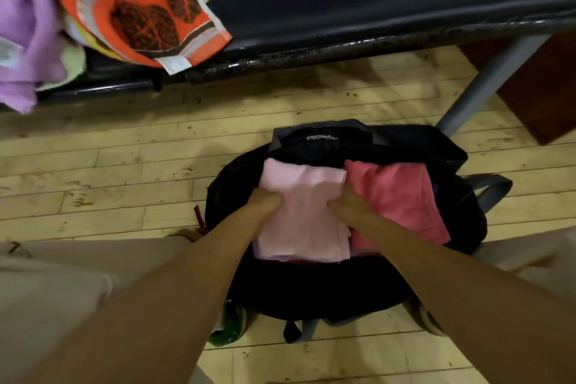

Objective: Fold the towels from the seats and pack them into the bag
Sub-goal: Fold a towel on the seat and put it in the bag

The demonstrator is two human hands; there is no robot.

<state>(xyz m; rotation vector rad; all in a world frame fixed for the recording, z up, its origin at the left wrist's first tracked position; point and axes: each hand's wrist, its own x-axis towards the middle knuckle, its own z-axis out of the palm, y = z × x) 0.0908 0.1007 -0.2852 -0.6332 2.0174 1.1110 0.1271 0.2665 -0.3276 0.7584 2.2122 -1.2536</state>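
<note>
Both hands, left hand [266, 201] and right hand [349, 207], grip a folded pale pink towel [300, 215] in the open black bag [389, 146] beside a darker pink towel [396, 196]; careless pushing could undo its folds.

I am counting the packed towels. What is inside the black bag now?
In the black bag lie two folded towels side by side: a light pink towel, held by the left hand and right hand, and a darker pink towel. Anything underneath is covered.
</note>
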